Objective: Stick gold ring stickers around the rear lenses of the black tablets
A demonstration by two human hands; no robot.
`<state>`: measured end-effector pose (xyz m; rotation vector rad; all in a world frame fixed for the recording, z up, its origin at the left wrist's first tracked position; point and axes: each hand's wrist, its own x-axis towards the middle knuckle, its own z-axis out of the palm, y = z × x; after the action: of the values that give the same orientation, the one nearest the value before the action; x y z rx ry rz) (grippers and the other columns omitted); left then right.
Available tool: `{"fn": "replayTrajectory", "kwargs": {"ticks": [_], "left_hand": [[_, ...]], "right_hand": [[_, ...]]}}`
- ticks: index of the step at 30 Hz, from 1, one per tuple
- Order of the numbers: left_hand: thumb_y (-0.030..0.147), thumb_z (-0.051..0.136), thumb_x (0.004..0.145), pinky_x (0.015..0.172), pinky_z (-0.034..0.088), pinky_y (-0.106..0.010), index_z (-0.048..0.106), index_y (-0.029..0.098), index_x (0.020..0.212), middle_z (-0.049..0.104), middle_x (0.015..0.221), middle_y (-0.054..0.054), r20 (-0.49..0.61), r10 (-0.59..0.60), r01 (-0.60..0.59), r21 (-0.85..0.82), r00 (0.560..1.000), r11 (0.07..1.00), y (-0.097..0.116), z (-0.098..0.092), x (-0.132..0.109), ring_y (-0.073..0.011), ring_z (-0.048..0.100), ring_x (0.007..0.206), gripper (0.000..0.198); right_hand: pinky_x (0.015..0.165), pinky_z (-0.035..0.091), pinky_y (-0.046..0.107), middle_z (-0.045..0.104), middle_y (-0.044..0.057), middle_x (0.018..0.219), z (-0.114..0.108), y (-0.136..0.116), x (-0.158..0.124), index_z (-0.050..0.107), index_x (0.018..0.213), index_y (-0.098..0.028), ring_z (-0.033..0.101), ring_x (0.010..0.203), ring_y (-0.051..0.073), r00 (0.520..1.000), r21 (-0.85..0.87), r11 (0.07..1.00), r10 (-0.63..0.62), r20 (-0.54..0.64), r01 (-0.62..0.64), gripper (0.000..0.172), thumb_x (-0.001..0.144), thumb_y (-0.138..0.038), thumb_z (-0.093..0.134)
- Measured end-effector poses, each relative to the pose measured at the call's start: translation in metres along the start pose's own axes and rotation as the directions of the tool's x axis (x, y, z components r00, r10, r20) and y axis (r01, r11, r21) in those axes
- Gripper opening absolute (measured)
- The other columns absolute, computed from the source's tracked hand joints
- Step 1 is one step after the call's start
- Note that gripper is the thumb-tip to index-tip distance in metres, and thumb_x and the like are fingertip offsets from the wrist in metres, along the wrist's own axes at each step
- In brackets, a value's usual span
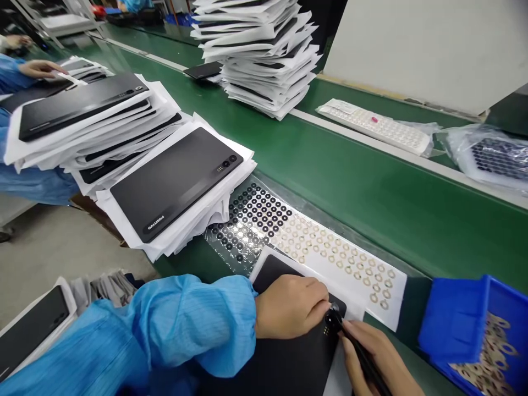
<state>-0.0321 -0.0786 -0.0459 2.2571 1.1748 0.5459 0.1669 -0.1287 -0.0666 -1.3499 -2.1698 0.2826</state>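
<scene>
A black tablet back cover lies on white paper in front of me, its camera corner toward the right. My left hand rests over the cover, fingers curled closed by the camera lens; what they pinch, if anything, is hidden. In my right hand is a black pen-like tool, its tip at the lens. Just beyond the cover lie a white sheet of ring-shaped stickers and a clear sheet of black rings.
Stacked covers with paper between them stand at left, and a tall stack stands behind. A blue bin of loose rings sits at right. Bagged parts lie farther back. A co-worker's hand shows at far left.
</scene>
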Motion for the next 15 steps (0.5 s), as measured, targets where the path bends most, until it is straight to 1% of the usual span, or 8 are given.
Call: {"fn": "replayTrajectory", "kwargs": {"ticks": [4, 7, 10, 15], "left_hand": [[0.019, 0.046, 0.093, 0.066, 0.045, -0.022, 0.055, 0.014, 0.082, 0.064, 0.079, -0.003, 0.013, -0.006, 0.006, 0.009, 1.000, 1.000, 0.000, 0.001, 0.000, -0.0142, 0.059, 0.071, 0.016], [0.020, 0.046, 0.094, 0.066, 0.045, -0.023, 0.055, 0.014, 0.082, 0.063, 0.080, -0.003, 0.013, -0.008, 0.008, 0.014, 1.000, 1.000, 0.000, 0.001, 0.000, -0.0146, 0.060, 0.071, 0.016], [0.019, 0.044, 0.094, 0.066, 0.045, -0.023, 0.055, 0.013, 0.083, 0.063, 0.080, -0.003, 0.015, -0.008, 0.008, 0.014, 1.000, 1.000, 0.000, 0.001, 0.000, -0.0149, 0.060, 0.071, 0.017], [0.019, 0.043, 0.095, 0.066, 0.046, -0.025, 0.055, 0.013, 0.084, 0.063, 0.081, -0.004, 0.037, -0.005, 0.004, 0.031, 0.999, 1.000, 0.001, -0.001, 0.000, -0.0157, 0.060, 0.072, 0.017]], "right_hand": [[0.074, 0.050, 0.026, 0.067, 0.003, 0.097, 0.001, -0.005, 0.004, 0.062, 0.101, -0.023, 0.067, 0.085, 0.018, 1.000, 0.017, 1.000, 0.008, 0.009, -0.009, 0.015, 0.090, -0.027, 0.052], [0.075, 0.048, 0.028, 0.067, 0.003, 0.096, 0.004, -0.012, 0.005, 0.063, 0.097, -0.023, 0.066, 0.085, 0.019, 0.993, 0.047, 0.993, 0.112, -0.024, -0.111, 0.016, 0.091, -0.031, 0.050], [0.078, 0.046, 0.030, 0.066, 0.003, 0.095, 0.008, -0.018, 0.004, 0.063, 0.093, -0.023, 0.064, 0.085, 0.020, 0.975, 0.083, 0.974, 0.217, -0.055, -0.212, 0.019, 0.092, -0.035, 0.048], [0.078, 0.045, 0.031, 0.065, 0.004, 0.096, 0.012, -0.016, 0.004, 0.061, 0.095, -0.023, 0.063, 0.087, 0.020, 0.976, 0.085, 0.974, 0.212, -0.041, -0.208, 0.017, 0.091, -0.036, 0.050]]}}
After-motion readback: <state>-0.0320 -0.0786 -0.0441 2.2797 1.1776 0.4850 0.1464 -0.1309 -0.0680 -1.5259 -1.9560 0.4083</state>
